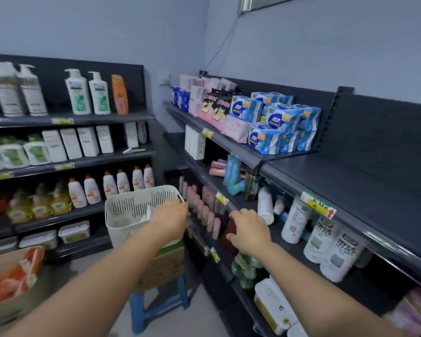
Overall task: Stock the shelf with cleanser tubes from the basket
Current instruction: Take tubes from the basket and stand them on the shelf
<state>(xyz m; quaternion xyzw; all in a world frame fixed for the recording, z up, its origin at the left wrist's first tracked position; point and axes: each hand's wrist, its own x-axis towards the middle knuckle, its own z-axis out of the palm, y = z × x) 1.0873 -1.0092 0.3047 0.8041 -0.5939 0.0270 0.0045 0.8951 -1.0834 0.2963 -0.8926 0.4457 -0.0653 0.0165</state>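
Bottom-left, closest to lens: brown bag point(9, 293) with orange packs, not part of the job.

Basket point(129, 210), white and slotted, sits on a cardboard box point(165, 263) on a blue stool point(156, 305), just left of the shelf point(206, 248). Something pale lies inside near the right wall; too blurred to call it a tube.

Left hand point(170, 216) is at the basket's right rim with fingers curled over the corner. Can't tell if it grips the rim or something inside.

Cleanser tubes point(206, 211): pink, upright, in a row running along the shelf's left end toward its front edge.

Right hand point(249, 229) is palm down at the front edge, just right of that row and over a dark red pack point(229, 233). Fingers loosely spread, no tube in it. Contact with the pack not clear.

White bottles point(326, 242) further right, same tier.

Read: between placements, with most of the row already up. Next move is probably to pull another tube from the basket and stand it at the near end of the row without tipping its neighbours.
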